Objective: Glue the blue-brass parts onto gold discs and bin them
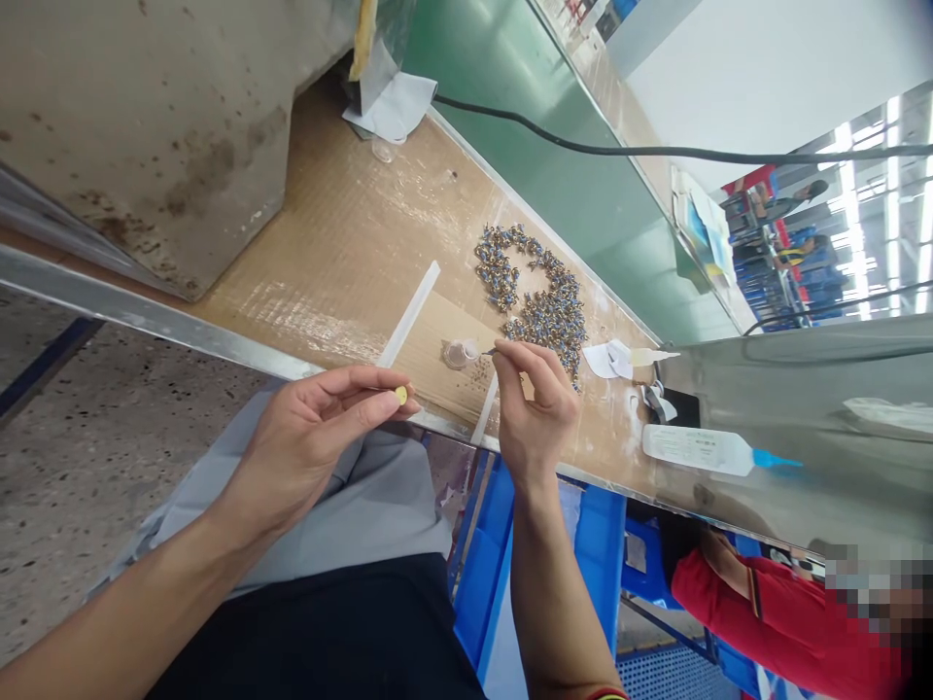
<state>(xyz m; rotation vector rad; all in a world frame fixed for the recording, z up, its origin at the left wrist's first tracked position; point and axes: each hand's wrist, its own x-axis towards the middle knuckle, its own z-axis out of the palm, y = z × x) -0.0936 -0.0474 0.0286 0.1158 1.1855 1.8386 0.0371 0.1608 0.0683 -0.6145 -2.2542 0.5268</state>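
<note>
Head view gives me both hands, and I place everything by the small clear dish (461, 356) on the cardboard. Nearer me and to the dish's left, the left hand (321, 416) has thumb and fingers closed in a pinch on one small yellow piece (400, 395), its face showing. Just right of the dish, the right hand (537, 403) pinches a slim dark tool (491, 352) between thumb and fingertips, nearly closed, with the tip aimed at the dish; I cannot tell whether it touches.

To do this well, I would judge, I should keep the left grip light and the yellow piece's face clear of the thumb, steer the tool with small finger motions, and avoid nudging the dish or dragging a wrist through the loose parts.

Counting: one yellow piece, one tool, and one dish, though its doubled rims could be two. Two white strips flank it, one left (409, 313), one nearer and right (486, 410). Two bottles lie well right: a small one (645, 357) and a larger blue-tipped one (696, 450). Beyond and right, the heap of blue-and-metallic parts (546, 316) defeats counting, as do the specks (477, 373) just beside the dish.
</note>
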